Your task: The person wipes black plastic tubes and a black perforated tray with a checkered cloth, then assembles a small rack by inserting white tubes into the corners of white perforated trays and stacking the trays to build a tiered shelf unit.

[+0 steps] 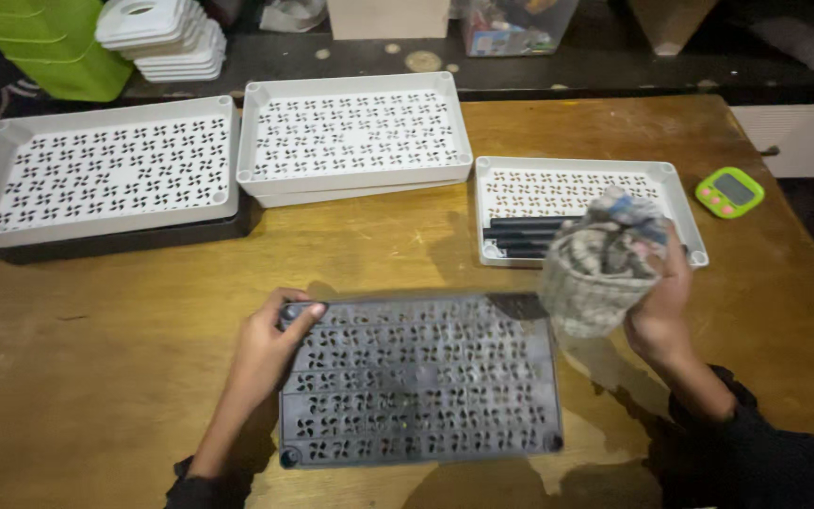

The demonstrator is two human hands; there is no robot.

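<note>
Lying flat on the near middle of the wooden table (96, 377) is a dark grey tray (418, 379), pierced all over with small pinwheel-shaped holes and dusty on its face. The left hand (270, 347) rests on the tray's far left corner, fingers curled over the edge and thumb laid along the far rim, gripping it there. The right hand (659, 300) is raised just right of the tray's far right corner, closed around a bunched rag (598, 266) of mottled grey and white cloth; the rag hangs above the table, clear of the dark tray's surface as far as can be told.

Farther back stand three white trays with the same hole pattern. The left white tray (105, 174) sits on a dark base at the far left; the middle white tray (352, 132) rests on top of another white one. The right white tray (572, 193) lies just behind the rag and holds a few black sticks (523, 236). A small green timer (729, 191) lies near the table's right edge. Beyond the table are a green bin (58, 42) and a stack of white lids (167, 38).
</note>
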